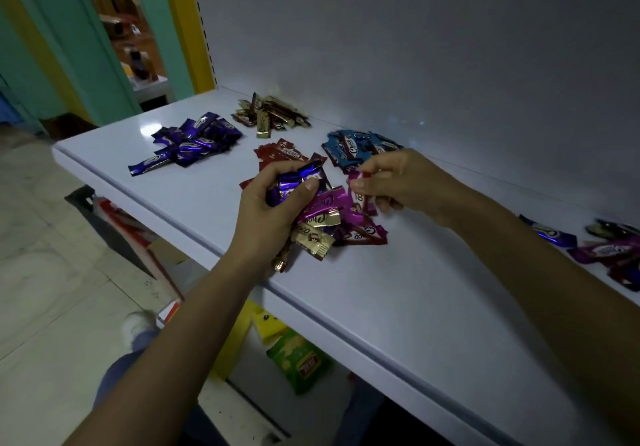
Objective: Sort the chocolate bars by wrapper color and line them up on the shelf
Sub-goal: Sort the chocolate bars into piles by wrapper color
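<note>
Magenta-wrapped bar (357,189) is pinched between thumb and fingers of the right hand (398,182). The left hand (268,210) clutches a mixed bunch (318,205) of violet, magenta and gold bars. Both hands are over the white shelf (398,300). A magenta pile (367,232) lies just beneath them. On the shelf:
- Red pile (282,155) at eleven o'clock, touching the left hand.
- Blue pile (356,146) at twelve.
- Gold pile (273,115) farther out at eleven.
- Violet pile (197,141) at ten.
- Unsorted bars (609,251) at three.

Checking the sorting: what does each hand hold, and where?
The left hand grips a mixed bunch of bars by their upper ends. The right hand pinches a magenta bar by its top end.
</note>
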